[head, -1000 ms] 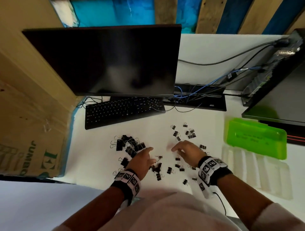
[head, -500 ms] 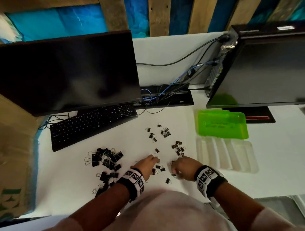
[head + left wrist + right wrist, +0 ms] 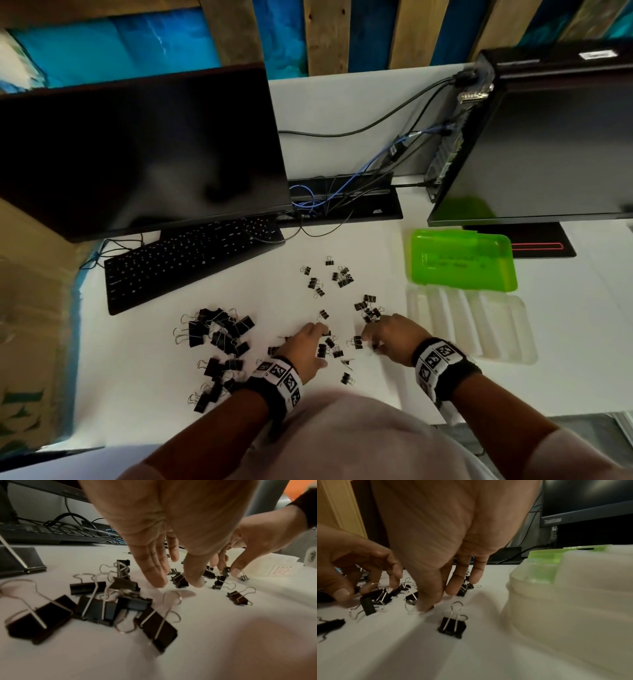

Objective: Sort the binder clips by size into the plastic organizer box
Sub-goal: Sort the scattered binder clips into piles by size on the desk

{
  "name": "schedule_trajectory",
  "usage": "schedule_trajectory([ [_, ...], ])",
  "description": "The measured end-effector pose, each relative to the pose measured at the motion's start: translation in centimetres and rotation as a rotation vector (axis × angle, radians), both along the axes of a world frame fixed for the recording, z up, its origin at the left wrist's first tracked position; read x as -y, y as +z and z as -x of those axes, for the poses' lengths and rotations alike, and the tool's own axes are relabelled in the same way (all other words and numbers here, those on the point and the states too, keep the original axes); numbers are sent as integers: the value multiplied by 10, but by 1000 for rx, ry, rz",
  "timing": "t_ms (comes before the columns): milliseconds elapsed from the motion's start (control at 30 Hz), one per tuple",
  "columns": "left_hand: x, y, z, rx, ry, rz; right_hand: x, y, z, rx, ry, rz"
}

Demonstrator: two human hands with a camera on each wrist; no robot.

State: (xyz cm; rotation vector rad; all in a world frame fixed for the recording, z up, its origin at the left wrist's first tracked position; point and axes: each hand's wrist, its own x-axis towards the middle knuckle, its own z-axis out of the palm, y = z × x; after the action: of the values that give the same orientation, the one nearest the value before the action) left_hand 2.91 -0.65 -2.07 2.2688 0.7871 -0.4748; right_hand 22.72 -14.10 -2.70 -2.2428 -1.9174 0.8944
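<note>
Black binder clips lie scattered on the white table. A pile of large clips (image 3: 219, 334) (image 3: 96, 609) sits to the left, and small clips (image 3: 342, 275) are spread toward the middle and right. My left hand (image 3: 317, 337) (image 3: 178, 574) reaches over the small ones with straight fingers, its tips down beside a small clip (image 3: 179, 581). My right hand (image 3: 368, 334) (image 3: 440, 599) points its fingers down at the table, its thumb against another small clip (image 3: 357, 342) (image 3: 411, 597). The clear organizer box (image 3: 493, 342) (image 3: 565, 601) lies to the right, with no clips seen in it.
The box's green lid (image 3: 462, 260) lies open behind it. A keyboard (image 3: 191, 260) and a monitor (image 3: 137, 154) stand at the back left. A second monitor (image 3: 548, 137) and cables (image 3: 329, 202) are at the back right. A cardboard box (image 3: 30, 308) borders the table's left side.
The head view has swung to the right. My right hand has drawn back from the far small clips to those nearer me. My left hand stays over the middle clips.
</note>
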Motion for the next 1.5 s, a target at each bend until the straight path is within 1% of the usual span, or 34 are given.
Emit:
schedule_trajectory([
  [100, 3, -2, -1, -19, -47, -57, -8, 4, 4, 56, 82, -45],
  [233, 5, -3, 2, 8, -88, -115, -19, -1, 15, 61, 69, -54],
  [300, 1, 0, 7, 44, -75, -126, -24, -5, 18, 77, 107, -46],
  [400, -8, 7, 20, 120, -41, -192, -28, -7, 20, 59, 96, -15],
  [467, -15, 10, 34, 113, 2, -240, -32, -4, 22, 68, 87, -42],
  [533, -21, 10, 51, 75, 65, -245, -39, 4, 26, 46, 70, -92],
  [600, -22, 8, 65, 52, 69, -253, -51, 13, 36, 1, 79, -119],
  [733, -20, 4, 79, 53, 53, -242, -73, 21, 72, -105, 202, -129],
  [800, -20, 8, 77, 72, 35, -227, -78, 17, 84, -89, 261, -135],
  [833, -20, 10, 75, 88, 31, -228, -78, 15, 84, -82, 263, -153],
  [900, -21, 14, 67, 130, 54, -202, -72, 13, 73, -75, 197, -203],
  [967, -20, 17, 57, 174, 51, -139, -61, 11, 50, -21, 48, -211],
  [1033, -16, 15, 43, 189, 17, -56, -48, 10, 21, 54, -138, -180],
  [1100, -8, 14, 25, 157, -5, 19, -35, 9, -2, 92, -258, -93],
  [1167, 2, 12, 7, 104, -25, 59, -26, 7, -15, 103, -266, 25],
  [1233, 13, 7, -6, 12, -68, 49, -22, 4, -18, 85, -213, 105],
  [1300, 20, 0, -13, -64, -113, 15, -21, 0, -16, 52, -201, 116],
  [1333, 21, -4, -16, -74, -119, 2, -23, 0, -15, 19, -231, 110],
  [1400, 19, -10, -21, -33, -90, -5, -27, 1, -15, -42, -303, 100],
  [1500, 8, -19, -28, 79, -46, -13, -35, 4, -13, 1, -316, 84],
])
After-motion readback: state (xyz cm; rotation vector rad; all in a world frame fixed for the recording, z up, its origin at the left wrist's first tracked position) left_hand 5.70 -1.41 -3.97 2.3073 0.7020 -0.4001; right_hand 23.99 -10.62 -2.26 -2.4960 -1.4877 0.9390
